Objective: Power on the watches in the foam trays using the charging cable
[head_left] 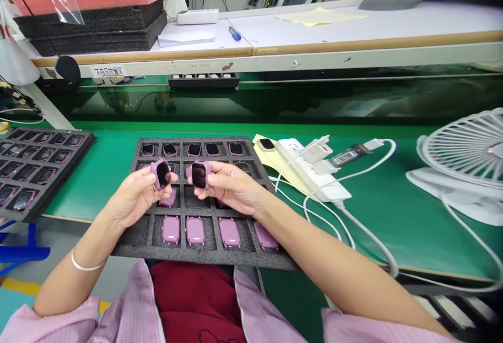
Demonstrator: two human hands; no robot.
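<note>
My left hand [137, 192] pinches a purple smartwatch body [162, 174], its dark screen turned toward me. Another purple smartwatch body [199, 175] is gripped in my right hand [231, 185], also screen side facing me. Both are strapless and held apart, just above a black foam tray [181, 252]. In the tray's front row, purple watch bodies such as this one [195, 230] lie with their purple sides up. Watch bodies in the back row, like this one [212, 149], show dark screens. My hands and the held pieces hide part of the middle rows.
Another foam tray of watch bodies [29, 207] lies at the left. Right of the near tray are a white power strip [312, 175] with plugs and cables, a light-framed watch [266, 144] on yellow paper, and a white fan [463, 159]. Foam blocks [94, 29] are stacked on the shelf.
</note>
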